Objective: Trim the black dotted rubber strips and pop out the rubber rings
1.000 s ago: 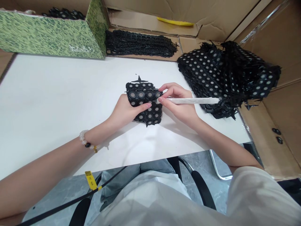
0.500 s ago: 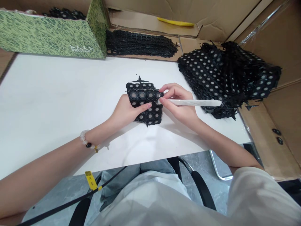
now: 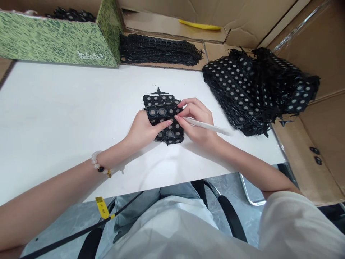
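A black rubbery sheet (image 3: 169, 135) with rows of round parts with grey centres is held just over the white table. My left hand (image 3: 145, 126) grips its left side, thumb lying on top and the other fingers hidden beneath. In my right hand (image 3: 198, 120) is a slim white pen-like tool (image 3: 207, 126), pinched between thumb and fingers. Its tip meets the sheet's right side near the upper rows; the exact contact is hidden by my fingers. A small pointed black scrap (image 3: 159, 91) lies just beyond the sheet.
A heap of similar black sheets (image 3: 237, 90) is at the right. Behind the table stand a stack of black strips (image 3: 161, 50) and a green patterned box (image 3: 59, 41) with black pieces inside. A yellow tool (image 3: 199, 25) rests on the cardboard (image 3: 151, 23).
My right hand has shifted slightly left over the sheet. The white tool has swung so its rear end points lower, toward me. The sheet's upper part looks more bent up; my left hand keeps its hold.
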`<state>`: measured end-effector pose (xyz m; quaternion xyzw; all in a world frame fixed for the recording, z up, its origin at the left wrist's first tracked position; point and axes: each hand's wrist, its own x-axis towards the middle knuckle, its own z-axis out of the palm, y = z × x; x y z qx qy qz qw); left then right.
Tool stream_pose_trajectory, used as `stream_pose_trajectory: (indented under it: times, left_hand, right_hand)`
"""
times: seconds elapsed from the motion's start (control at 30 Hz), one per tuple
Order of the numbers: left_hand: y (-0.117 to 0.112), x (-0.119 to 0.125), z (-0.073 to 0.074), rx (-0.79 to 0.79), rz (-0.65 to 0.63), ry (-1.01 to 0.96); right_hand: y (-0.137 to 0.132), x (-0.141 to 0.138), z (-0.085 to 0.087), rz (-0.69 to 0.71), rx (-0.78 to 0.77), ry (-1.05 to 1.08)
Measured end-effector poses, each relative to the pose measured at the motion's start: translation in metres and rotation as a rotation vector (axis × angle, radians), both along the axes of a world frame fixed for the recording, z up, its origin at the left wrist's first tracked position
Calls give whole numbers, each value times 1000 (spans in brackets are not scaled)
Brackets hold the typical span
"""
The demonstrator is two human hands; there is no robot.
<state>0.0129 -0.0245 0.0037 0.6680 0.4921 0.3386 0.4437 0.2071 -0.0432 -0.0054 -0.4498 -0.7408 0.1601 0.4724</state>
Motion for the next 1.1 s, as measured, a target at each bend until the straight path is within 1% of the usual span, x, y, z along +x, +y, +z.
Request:
stream_pose_trajectory:
  times: [0.07,0.17,0.3,0.37,0.43,0.57,0.67,0.87,1.1]
  left_hand:
    - [0,-1,0,-3,-3,-33]
    - [2,-2,2,-18,29,-65]
    - [8,-5,1,-58,95,-139]
    - [11,-6,-1,-95,89,-198]
    - [12,-6,-3,-132,56,-241]
    - [10,-4,-2,-188,-33,-302]
    - [9,-3,2,-206,-58,-314]
    - [7,-3,4,-186,-46,-322]
    - [6,-2,1,-188,-9,-323]
  right_hand:
    - [1,0,1,10,-43,33]
    - [3,3,6,16,-138,149]
    - [5,8,13,22,-367,347]
    - [6,9,15,58,-465,424]
    - [6,8,15,88,-519,469]
    - [2,4,15,119,-522,452]
    - [-1,3,17,130,-515,428]
    - [-1,3,21,134,-555,460]
    - [0,4,21,163,-569,494]
